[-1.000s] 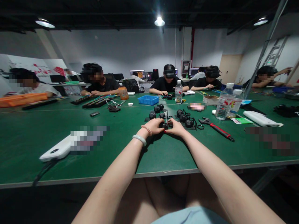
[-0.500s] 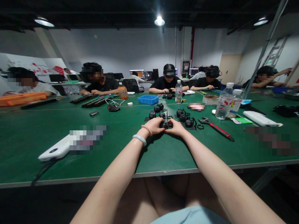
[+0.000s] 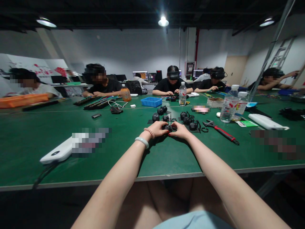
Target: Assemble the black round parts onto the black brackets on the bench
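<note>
My left hand [image 3: 158,128] and my right hand [image 3: 179,129] meet over the green table, thumbs and fingers closed from both sides on a small black part [image 3: 168,128]. A thin upright silvery piece shows just behind it; its exact kind is too small to tell. Right behind my hands lie several round black parts [image 3: 155,117] on dark slatted bases. More such black parts [image 3: 193,126] stand just right of my right hand, next to a black ring [image 3: 204,129].
An adjustable wrench [image 3: 221,131] with red-black handles lies to the right. Beyond it stand plastic bottles [image 3: 228,105]. A blue tray [image 3: 151,101] sits farther back, and a white power bank [image 3: 57,153] lies at left. Several people work across the table [image 3: 114,165].
My hands stay on the small black part with hardly any shift. The view has moved very slightly. Across the table, a co-worker at right has lifted a thin yellow-green stick.
</note>
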